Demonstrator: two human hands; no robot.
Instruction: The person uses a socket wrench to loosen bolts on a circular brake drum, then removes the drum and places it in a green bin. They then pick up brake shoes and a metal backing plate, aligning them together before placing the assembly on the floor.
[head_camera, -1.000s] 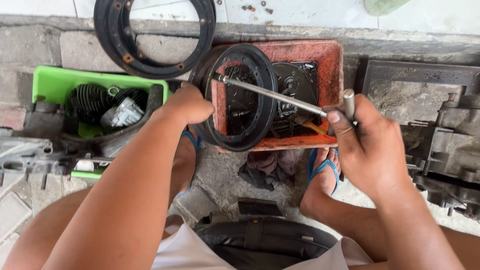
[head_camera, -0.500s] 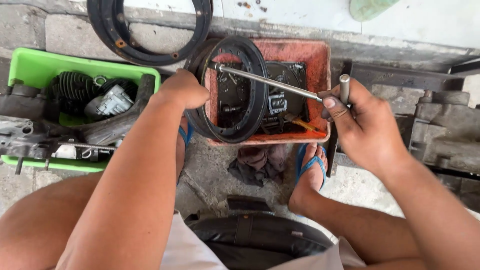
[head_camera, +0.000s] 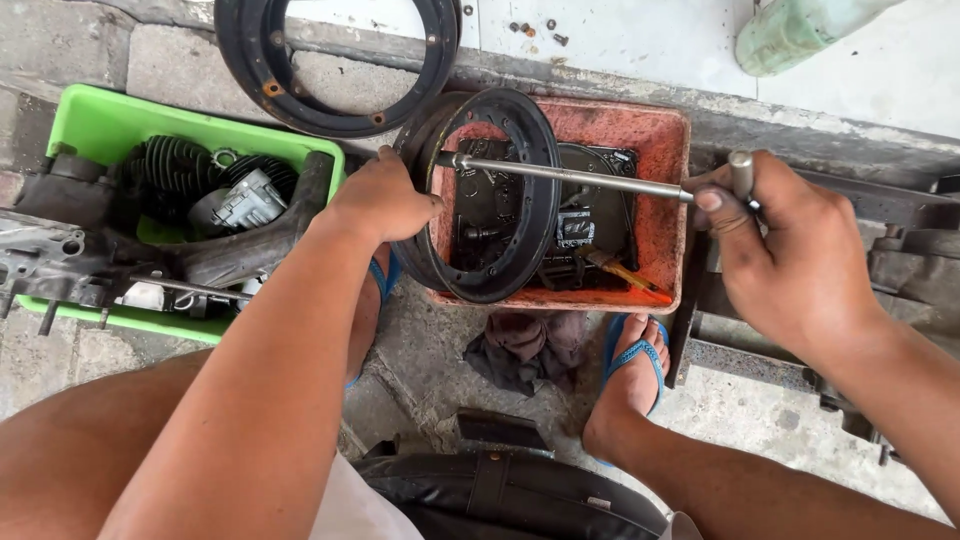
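2 hands work on 1 black wheel rim (head_camera: 490, 195), which stands on its edge in a dirty red tray (head_camera: 655, 215) on the ground. The left hand (head_camera: 385, 200) has its grip closed on the rim's left side. The right hand (head_camera: 790, 250) has its grip closed on the handle of a long metal T-wrench (head_camera: 570, 175), whose tip sits at the rim's left edge. The wrench handle has turned a little from a moment ago, so the bolt seems to be turning. Beside the tray is a green bin (head_camera: 90, 125) with engine parts, and another black ring (head_camera: 335, 60) lies behind.
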